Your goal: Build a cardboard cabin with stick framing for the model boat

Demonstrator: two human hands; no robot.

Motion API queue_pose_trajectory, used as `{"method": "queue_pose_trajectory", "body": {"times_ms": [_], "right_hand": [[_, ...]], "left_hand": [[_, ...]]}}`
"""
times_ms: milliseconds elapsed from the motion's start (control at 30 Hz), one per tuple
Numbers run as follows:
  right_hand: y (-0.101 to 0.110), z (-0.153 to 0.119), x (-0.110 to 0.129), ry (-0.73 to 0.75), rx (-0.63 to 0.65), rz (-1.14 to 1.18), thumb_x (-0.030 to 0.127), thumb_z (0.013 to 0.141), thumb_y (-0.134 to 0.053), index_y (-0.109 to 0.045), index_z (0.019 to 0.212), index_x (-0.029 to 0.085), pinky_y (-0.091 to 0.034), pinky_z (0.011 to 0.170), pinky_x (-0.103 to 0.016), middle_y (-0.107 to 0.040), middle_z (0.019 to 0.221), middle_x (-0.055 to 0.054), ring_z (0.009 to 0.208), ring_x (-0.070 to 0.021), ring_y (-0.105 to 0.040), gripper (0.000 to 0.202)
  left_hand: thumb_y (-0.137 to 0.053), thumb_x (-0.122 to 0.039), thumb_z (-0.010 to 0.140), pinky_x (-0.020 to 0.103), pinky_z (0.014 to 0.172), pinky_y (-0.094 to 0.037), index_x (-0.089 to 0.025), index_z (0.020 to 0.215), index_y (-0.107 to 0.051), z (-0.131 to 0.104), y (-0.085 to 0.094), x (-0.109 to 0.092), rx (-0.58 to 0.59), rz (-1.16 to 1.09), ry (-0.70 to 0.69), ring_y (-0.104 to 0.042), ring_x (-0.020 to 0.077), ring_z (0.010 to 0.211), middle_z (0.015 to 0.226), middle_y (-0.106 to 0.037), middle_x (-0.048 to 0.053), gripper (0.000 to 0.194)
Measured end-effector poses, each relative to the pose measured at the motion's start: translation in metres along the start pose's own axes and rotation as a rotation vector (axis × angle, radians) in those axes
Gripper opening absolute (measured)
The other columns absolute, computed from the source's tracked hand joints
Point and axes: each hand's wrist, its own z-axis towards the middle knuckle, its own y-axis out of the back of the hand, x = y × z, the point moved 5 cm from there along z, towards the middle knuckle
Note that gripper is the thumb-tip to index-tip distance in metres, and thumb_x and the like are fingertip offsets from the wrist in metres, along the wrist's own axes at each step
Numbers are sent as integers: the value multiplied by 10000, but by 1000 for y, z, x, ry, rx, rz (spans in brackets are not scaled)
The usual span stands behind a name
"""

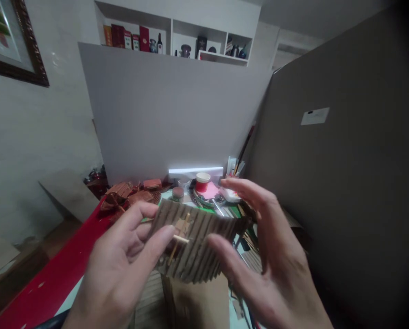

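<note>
A piece of corrugated cardboard (200, 246), grey-brown with deep ridges and a curved lower edge, is held up in front of me. Thin wooden sticks (181, 239) and a small tan scrap lie against its face. My left hand (122, 260) grips its left side, thumb on the front near the sticks and fingers behind. Around the right side, my right hand (266, 251) is spread wide, its thumb at the ridged face and its fingers raised apart from the piece. Whether that thumb touches the cardboard, I cannot tell.
Below is a cardboard box (199, 301). Behind stand a red-and-white tub (203, 183) on a round tray, a small jar (177, 194) and a holder with brushes (236, 168). Reddish-brown corrugated pieces (132, 194) are piled at left. Grey panels (177, 109) rise behind and right.
</note>
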Motion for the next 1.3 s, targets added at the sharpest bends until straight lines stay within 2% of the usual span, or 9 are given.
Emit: {"method": "queue_pose_trajectory", "body": {"times_ms": [133,300,400,500,667,800,967,1133,1300], "right_hand": [[-6,-4,6,69,171,-68,287,883,-675,-395,1418,302,-372,1161,-384,-516,1437,0,1328,-210,-481,604],[-10,-3,-4,21,274,-20,304,880,-680,-368,1450,305,-408,1135,-336,-570,1367,-2,1277,-179,-528,650],[-10,-3,-6,-1,278,-1,291,876,-681,-398,1440,317,-451,1093,-319,-569,1369,4,1247,-177,-550,631],[-11,-3,-2,6,282,-5,212,850,-671,-464,1383,289,-490,1046,-328,-593,1344,4,1190,-188,-582,576],[-17,-3,-1,-12,320,31,168,848,-601,-477,1365,187,-481,1052,-478,-634,1230,-72,1116,-248,-613,533],[-21,-5,-3,-57,342,65,159,853,-568,-489,1347,164,-478,1030,-525,-627,1165,-94,1094,-274,-598,500],[-20,-7,-6,-73,341,59,194,884,-570,-473,1359,221,-504,987,-468,-603,1143,-72,1089,-253,-574,485],[-19,-6,-6,-72,341,53,180,876,-573,-484,1337,220,-504,979,-466,-604,1120,-72,1067,-249,-581,471],[-21,-6,-3,-14,327,29,159,874,-558,-485,1329,177,-474,1021,-504,-633,1074,-78,1049,-246,-598,462]], "left_hand": [[-801,-354,793,68,624,-514,-290,853,-676,-1,-5,4,83,110,3,-648,82,678,754,-723,-75,153],[-840,-364,745,75,661,-518,-311,851,-675,-1,-5,6,99,161,0,-653,100,716,775,-728,-76,203],[-840,-391,743,69,691,-521,-331,858,-674,-2,-5,7,96,159,-10,-658,96,732,796,-732,-92,210],[-821,-398,768,62,716,-517,-321,857,-675,-3,-5,9,109,168,-13,-662,92,756,814,-734,-89,187],[-780,-367,812,119,692,-537,-295,897,-668,-1,-6,12,133,178,-27,-689,134,774,851,-750,-48,158],[-781,-385,805,132,714,-539,-294,915,-667,-1,-7,12,157,211,-33,-693,145,805,875,-752,-41,183],[-756,-481,807,101,603,-501,-307,974,-664,-4,-6,12,101,182,49,-645,111,678,783,-730,-50,257],[-797,-381,794,113,709,-536,-320,960,-656,-2,-9,13,141,183,21,-684,124,803,882,-749,-63,226],[-781,-364,799,145,725,-552,-289,972,-650,2,-7,15,132,200,-7,-718,155,830,915,-775,-32,230]]}}
